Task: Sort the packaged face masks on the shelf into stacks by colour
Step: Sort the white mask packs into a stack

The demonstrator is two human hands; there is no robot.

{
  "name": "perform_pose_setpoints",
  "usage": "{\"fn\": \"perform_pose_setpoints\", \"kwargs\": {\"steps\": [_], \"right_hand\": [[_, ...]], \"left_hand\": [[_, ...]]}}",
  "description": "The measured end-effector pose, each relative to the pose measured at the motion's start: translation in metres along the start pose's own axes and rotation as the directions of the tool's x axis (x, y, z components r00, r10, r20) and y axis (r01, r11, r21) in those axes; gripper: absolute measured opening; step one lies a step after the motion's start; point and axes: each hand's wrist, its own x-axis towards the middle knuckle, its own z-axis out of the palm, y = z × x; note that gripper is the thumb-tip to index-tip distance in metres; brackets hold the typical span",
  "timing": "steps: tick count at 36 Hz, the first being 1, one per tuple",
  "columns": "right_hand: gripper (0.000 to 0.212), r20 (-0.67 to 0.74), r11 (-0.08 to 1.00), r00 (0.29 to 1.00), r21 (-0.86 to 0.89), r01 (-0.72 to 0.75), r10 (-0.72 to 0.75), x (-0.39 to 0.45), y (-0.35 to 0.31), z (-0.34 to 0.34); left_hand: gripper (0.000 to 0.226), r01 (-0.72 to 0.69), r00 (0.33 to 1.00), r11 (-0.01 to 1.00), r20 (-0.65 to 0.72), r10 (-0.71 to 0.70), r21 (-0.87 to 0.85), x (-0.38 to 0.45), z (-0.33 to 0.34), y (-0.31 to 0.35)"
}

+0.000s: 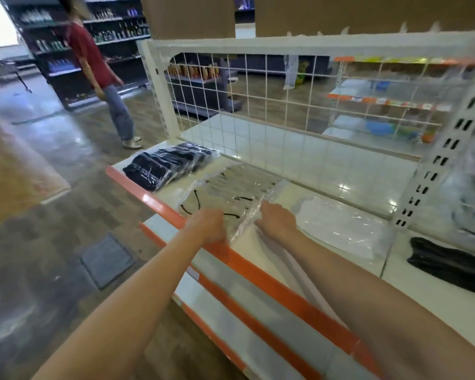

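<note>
Grey mask stack (225,187): mid-shelf, landmark for all else; light, soft, in slick clear wrap, likely to slide.
Black stack (167,167): left of grey stack.
White packs (340,226): right of grey stack.
Left hand (207,224): curled over near edge of grey stack.
Right hand (277,219): flat, fingers spread on its right edge.
Hold: probably best squared from both sides.

Shelf (327,272) runs from centre left to lower right of frame: one mask stack (170,165) at its far left end, second stack (231,196) mid-frame, third stack (340,226) right of it, wire grid (285,105) behind all, person (99,67) standing upper left.
</note>
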Motion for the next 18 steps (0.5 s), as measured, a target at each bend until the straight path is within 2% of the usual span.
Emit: {"fn": "perform_pose_setpoints", "kwargs": {"steps": [4, 9, 13, 18], "right_hand": [[0.029, 0.011, 0.989, 1.0, -0.151, 0.004, -0.002, -0.021, 0.031, -0.016], [0.032, -0.01, 0.967, 0.999, -0.249, -0.043, 0.042, -0.058, 0.078, -0.041], [0.031, -0.056, 0.95, 0.995, -0.298, -0.096, 0.082, -0.094, 0.122, -0.062], [0.029, -0.097, 0.929, 0.971, -0.283, -0.236, 0.218, -0.146, 0.184, -0.09]], "left_hand": [[0.019, -0.08, 0.997, 0.997, -0.007, 0.08, 0.004, 0.0, 0.002, 0.034], [0.031, -0.215, 0.977, 0.977, 0.01, 0.215, 0.016, 0.003, 0.011, 0.088], [0.032, -0.328, 0.944, 0.943, -0.015, 0.329, 0.048, -0.006, 0.015, 0.149], [0.031, -0.472, 0.882, 0.881, 0.016, 0.472, 0.025, -0.022, 0.024, 0.23]]}}
